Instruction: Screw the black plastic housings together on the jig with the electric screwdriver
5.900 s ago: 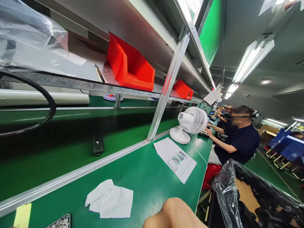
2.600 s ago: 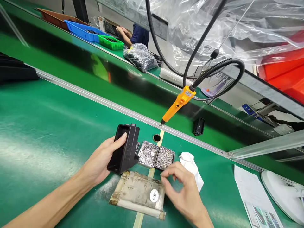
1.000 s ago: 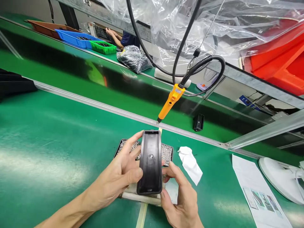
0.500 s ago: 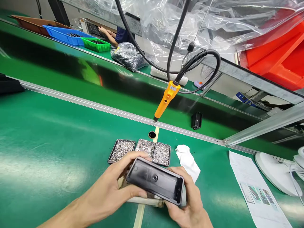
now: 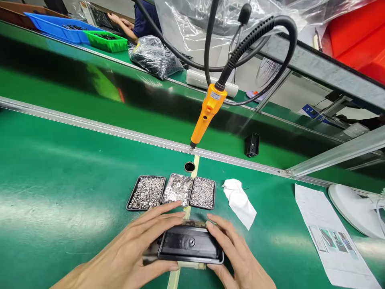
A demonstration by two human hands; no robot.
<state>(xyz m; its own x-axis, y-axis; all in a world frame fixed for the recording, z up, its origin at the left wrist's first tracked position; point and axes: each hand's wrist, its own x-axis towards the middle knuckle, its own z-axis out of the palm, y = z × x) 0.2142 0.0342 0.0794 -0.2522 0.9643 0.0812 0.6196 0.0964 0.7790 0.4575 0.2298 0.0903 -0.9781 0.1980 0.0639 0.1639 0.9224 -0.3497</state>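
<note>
A black rectangular plastic housing (image 5: 191, 245) with a small round hole in its floor lies open side up, low in the view. It sits over a block-like support (image 5: 192, 223), mostly hidden beneath it. My left hand (image 5: 141, 243) curls round the left end, thumb on the near edge and fingers on the far edge. My right hand (image 5: 231, 253) grips the right end the same way. Just beyond my fingers stand three small trays of metal parts: a left one (image 5: 147, 192), a middle one with washers (image 5: 178, 188) and a right one (image 5: 203, 192).
A yellow electric screwdriver (image 5: 207, 114) hangs by its cable above the metal rail (image 5: 162, 143). White cloth (image 5: 240, 202) and a printed sheet (image 5: 333, 237) lie right. Another black housing (image 5: 252, 144) stands behind the rail. Beyond are bins (image 5: 108, 42) and a co-worker's arm (image 5: 123, 26).
My two hands have brought the housing down and toward me, from tilted in the air to flat over the support. The camera view has shifted slightly.
</note>
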